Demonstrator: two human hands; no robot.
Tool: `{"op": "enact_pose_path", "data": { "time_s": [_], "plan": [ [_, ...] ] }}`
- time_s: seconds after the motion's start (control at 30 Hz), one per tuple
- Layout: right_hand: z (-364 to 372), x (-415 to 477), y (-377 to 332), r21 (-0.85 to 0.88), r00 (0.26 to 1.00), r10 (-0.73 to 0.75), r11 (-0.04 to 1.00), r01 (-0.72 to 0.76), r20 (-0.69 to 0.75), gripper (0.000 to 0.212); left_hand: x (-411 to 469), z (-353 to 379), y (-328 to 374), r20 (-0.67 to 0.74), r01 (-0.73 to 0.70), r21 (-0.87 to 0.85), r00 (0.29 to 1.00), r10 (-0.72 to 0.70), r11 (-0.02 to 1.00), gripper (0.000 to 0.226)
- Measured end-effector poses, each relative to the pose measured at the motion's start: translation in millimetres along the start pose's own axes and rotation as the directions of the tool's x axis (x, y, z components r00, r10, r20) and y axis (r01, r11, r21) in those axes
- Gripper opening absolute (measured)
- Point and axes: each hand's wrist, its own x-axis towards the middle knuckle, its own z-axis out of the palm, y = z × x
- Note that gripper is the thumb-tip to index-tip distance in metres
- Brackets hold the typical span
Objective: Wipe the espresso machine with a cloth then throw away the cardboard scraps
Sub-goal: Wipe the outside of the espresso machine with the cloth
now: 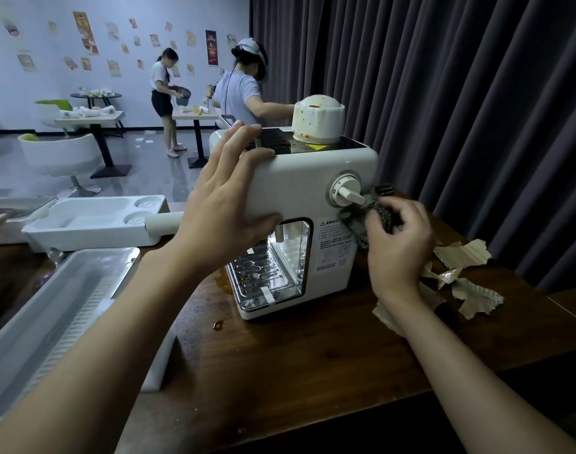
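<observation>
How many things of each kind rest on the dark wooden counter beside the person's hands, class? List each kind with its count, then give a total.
Espresso machine: 1
Cloth, held in the right hand: 1
White moulded tray: 1
Metal tray: 1
Cardboard scraps: one loose heap, pieces overlap, counted as 1
Total: 5

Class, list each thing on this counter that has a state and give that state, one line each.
espresso machine: upright, stained, steadied
left hand: flat on machine
right hand: gripping cloth
cloth: bunched, pressed beside the knob
cardboard scraps: torn, lying on table
metal tray: empty
</observation>
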Motion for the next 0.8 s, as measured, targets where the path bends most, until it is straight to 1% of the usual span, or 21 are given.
{"op": "enact_pose_path", "data": {
  "time_s": [0.07,0.1,0.23,0.37,0.47,0.6,0.67,0.8],
  "plan": [
    [-7,14,-5,0.005,1.000,-0.003,1.000,0.003,-0.010,0.021,0,0,0,0.002,-0.001,-0.001,1.000,0.001,1.000,0.078],
    [-9,22,-8,0.007,1.000,-0.026,1.000,0.026,0.004,0.023,0,0,0,0.002,-0.002,0.000,1.000,0.002,1.000,0.078],
    [-7,42,-22,-0.012,0.967,-0.196,0.979,0.201,0.165,0.024,0,1,-1,-0.002,-0.012,-0.009,1.000,0.012,1.000,0.077],
    [-2,42,-28,-0.043,0.939,-0.297,0.950,0.308,0.174,0.024,0,0,1,-0.016,-0.016,-0.065,1.000,0.015,0.998,0.077],
    [0,42,-34,-0.053,0.897,-0.378,0.915,0.400,0.229,0.026,0,-2,3,-0.009,-0.002,-0.113,1.000,0.001,0.994,0.076],
    [6,34,-42,-0.101,0.831,-0.480,0.846,0.523,0.282,0.026,-1,-7,5,0.005,0.023,-0.183,1.000,-0.022,0.983,0.064],
    [7,32,-42,-0.112,0.810,-0.507,0.824,0.556,0.294,0.026,-2,-8,5,0.012,0.032,-0.215,0.999,-0.030,0.976,0.059],
    [8,31,-48,-0.091,0.777,-0.543,0.798,0.596,0.319,0.026,-2,-9,3,0.024,0.031,-0.226,0.999,-0.027,0.974,0.057]
  ]
}}
